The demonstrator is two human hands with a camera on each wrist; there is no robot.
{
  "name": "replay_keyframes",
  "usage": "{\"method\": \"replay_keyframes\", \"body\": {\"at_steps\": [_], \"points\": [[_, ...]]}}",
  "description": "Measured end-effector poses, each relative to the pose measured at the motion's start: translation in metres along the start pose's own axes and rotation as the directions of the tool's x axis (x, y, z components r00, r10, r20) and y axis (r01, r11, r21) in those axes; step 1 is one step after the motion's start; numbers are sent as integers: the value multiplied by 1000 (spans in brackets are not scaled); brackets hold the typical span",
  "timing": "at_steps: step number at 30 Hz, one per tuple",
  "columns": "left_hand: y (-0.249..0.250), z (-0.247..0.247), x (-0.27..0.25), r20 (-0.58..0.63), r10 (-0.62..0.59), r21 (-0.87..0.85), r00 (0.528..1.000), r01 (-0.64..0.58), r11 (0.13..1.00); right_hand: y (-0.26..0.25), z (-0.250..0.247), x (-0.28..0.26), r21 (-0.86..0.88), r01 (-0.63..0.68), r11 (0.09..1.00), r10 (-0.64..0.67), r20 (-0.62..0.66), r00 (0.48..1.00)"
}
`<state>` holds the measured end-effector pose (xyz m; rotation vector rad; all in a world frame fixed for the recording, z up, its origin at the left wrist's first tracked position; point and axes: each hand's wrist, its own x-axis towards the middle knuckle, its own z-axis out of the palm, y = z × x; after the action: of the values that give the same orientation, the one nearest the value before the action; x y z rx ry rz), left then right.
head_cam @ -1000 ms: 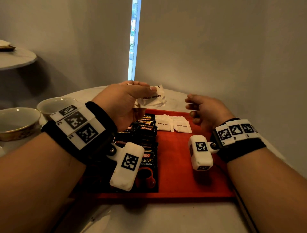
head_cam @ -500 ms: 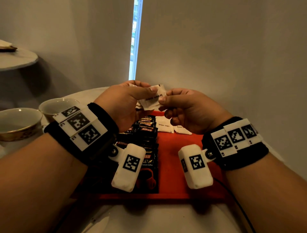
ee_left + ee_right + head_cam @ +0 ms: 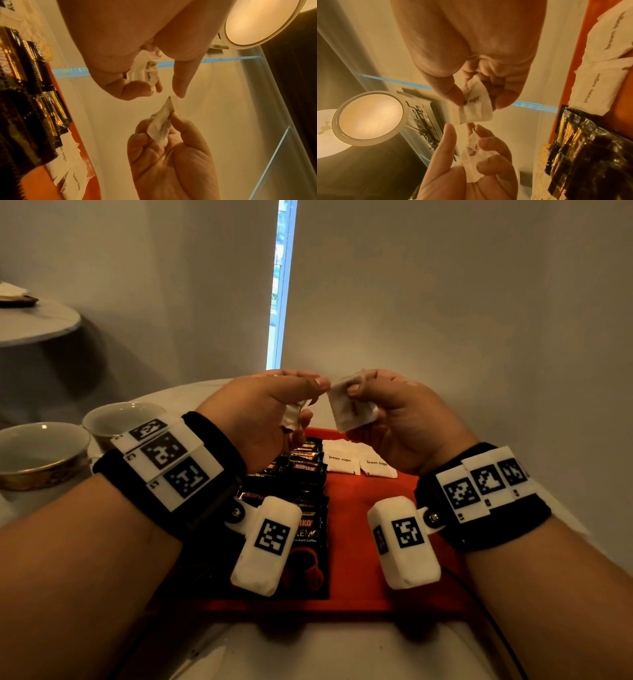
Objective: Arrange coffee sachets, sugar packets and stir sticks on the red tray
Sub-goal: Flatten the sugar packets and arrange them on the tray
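Above the far end of the red tray [image 3: 359, 546], my left hand [image 3: 301, 405] holds crumpled white brown-sugar packets [image 3: 293, 416] in its curled fingers. My right hand [image 3: 352, 392] pinches one sugar packet [image 3: 351, 410] just to the right of them, slightly apart. The left wrist view shows the left-hand packets [image 3: 147, 73] and the right hand's packet [image 3: 161, 125]. The right wrist view shows the pinched packet [image 3: 476, 106] over the left hand's packets [image 3: 474, 159]. A row of black coffee sachets [image 3: 303, 474] lies overlapped on the tray's left half. Two sugar packets [image 3: 340, 460] lie flat at its far end.
Two gold-rimmed cups [image 3: 41, 453] stand on the white round table left of the tray. A wall rises close behind the table. A black cable [image 3: 479, 594] runs by the tray's right edge. A second small table [image 3: 34, 323] is at the far left.
My right hand rose from over the tray to my left hand, pinched one sugar packet out of the bunch, and now holds it apart. The left hand stayed roughly in place.
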<state>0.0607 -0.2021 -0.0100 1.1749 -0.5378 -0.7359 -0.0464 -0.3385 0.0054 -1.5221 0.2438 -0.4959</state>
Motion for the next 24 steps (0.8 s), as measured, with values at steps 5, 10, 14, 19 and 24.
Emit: {"method": "replay_keyframes", "body": {"at_steps": [5, 10, 14, 19, 24], "points": [[0, 1, -3, 92, -11, 21, 996, 9, 1000, 2, 4, -2, -57, 4, 998, -2, 31, 1000], [0, 1, -1, 61, -1, -27, 998, 2, 1000, 2, 7, -3, -33, 10, 999, -9, 39, 999], [0, 1, 0, 17, 24, -40, 1000, -24, 999, 2, 4, -3, -47, 16, 999, -15, 19, 1000], [-1, 0, 1, 17, 13, -12, 1000, -13, 1000, 4, 1, -1, -64, 19, 998, -21, -26, 999], [-1, 0, 0, 4, 39, 54, 999, -39, 998, 7, 0, 1, -70, 20, 997, -20, 4, 1000]]}}
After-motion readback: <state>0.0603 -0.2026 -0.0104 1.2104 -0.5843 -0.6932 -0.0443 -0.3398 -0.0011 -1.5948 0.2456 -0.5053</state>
